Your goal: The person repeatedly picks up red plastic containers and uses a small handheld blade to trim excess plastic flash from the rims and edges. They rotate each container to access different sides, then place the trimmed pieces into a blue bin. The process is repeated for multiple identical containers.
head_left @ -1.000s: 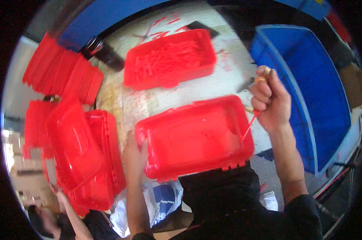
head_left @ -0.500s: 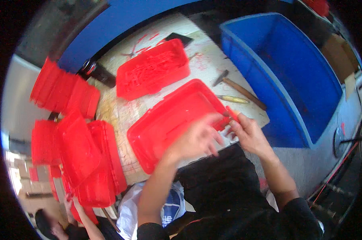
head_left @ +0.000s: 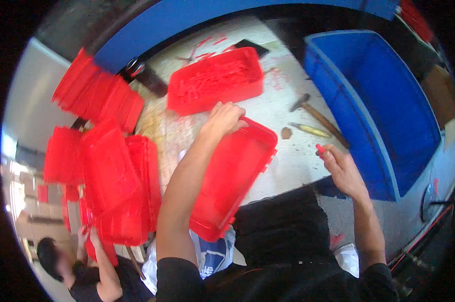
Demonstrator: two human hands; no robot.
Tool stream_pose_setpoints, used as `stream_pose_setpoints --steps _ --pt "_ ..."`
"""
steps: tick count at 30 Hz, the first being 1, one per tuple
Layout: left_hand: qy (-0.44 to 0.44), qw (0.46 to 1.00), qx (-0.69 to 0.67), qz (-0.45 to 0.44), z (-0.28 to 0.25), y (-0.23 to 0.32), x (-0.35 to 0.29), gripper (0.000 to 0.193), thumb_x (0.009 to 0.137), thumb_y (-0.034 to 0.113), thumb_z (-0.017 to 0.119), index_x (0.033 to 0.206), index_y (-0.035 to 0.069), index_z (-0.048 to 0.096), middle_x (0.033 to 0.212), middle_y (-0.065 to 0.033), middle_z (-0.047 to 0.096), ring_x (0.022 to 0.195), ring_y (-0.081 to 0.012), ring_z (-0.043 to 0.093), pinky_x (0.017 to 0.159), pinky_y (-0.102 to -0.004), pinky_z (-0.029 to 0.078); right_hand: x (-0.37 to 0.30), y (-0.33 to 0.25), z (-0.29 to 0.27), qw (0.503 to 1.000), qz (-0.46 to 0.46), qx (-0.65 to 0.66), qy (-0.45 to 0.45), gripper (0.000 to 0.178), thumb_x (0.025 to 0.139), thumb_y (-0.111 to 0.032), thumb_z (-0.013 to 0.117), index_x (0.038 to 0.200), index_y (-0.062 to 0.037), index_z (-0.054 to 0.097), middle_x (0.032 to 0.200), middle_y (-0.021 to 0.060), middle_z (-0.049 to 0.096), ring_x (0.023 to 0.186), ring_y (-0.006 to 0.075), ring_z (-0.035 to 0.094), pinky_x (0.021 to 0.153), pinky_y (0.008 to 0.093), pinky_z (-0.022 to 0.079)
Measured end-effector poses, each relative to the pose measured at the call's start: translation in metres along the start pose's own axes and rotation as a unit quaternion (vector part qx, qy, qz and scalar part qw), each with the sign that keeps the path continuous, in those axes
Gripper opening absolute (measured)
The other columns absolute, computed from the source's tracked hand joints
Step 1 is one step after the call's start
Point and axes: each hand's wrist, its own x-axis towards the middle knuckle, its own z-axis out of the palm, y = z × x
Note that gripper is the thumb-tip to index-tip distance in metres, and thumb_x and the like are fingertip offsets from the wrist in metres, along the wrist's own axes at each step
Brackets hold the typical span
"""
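My left hand is closed on the far rim of a shallow red plastic tray. The tray lies at a slant over the table's near edge, partly hidden by my left forearm. Apart from the tray, to its right, my right hand is closed round a small red stick-like piece whose end sticks out past the fingers; its kind I cannot make out. Beyond my left hand stands a deeper red bin holding many thin red plastic strips.
A hammer, a yellow-handled tool and a small brown lump lie on the table. A large blue crate stands right. Red trays are stacked left, with a dark bottle beside them. Another person works at lower left.
My left hand has moved up and taken hold of the tray's rim. The tray has turned and come nearer. My right hand has drawn away to the right with the red piece.
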Motion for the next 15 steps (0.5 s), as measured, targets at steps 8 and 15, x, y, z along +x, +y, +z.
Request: stream_pose_setpoints --steps 8,15 --pt "0.059 0.986 -0.127 -0.089 0.042 -0.045 -0.091 0.033 0.081 0.031 0.076 0.104 0.009 0.070 0.094 -0.0209 0.070 0.096 -0.0409 0.065 0.084 -0.0497 0.052 0.105 -0.073 0.113 0.940 -0.257 -0.198 -0.107 0.017 0.094 -0.020 0.059 0.098 -0.0037 0.062 0.089 0.0189 0.069 0.078 0.0377 0.069 0.068 0.0452 0.054" --pt "0.061 0.971 -0.196 -0.125 0.053 -0.051 -0.113 0.027 0.079 0.024 0.073 0.101 0.008 0.069 0.090 -0.0236 0.069 0.091 -0.0426 0.065 0.080 -0.0515 0.052 0.133 -0.081 0.191 0.864 -0.301 -0.383 -0.128 0.020 0.095 -0.021 0.059 0.097 -0.0009 0.059 0.086 0.0196 0.069 0.075 0.0351 0.070 0.063 0.0446 0.056"
